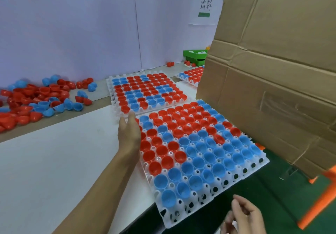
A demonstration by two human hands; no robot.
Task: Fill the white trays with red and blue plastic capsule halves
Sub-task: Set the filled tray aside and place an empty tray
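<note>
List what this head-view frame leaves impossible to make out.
- Far tray: mostly hidden behind the cardboard box.
- Near tray: right edge runs under the box.
- Right hand: blurred, cut by the bottom edge; grip unclear.
- Loose pile of capsule halves: cut by the left edge.

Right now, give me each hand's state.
Left hand: open, fingers straight against the near tray edge.
Right hand: fingers loosely curled, holding nothing visible.

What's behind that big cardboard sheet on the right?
Partly showing past the cardboard sheet are a third filled tray and a green bin. The rest of both is covered, so what else sits there is unknown.
</note>
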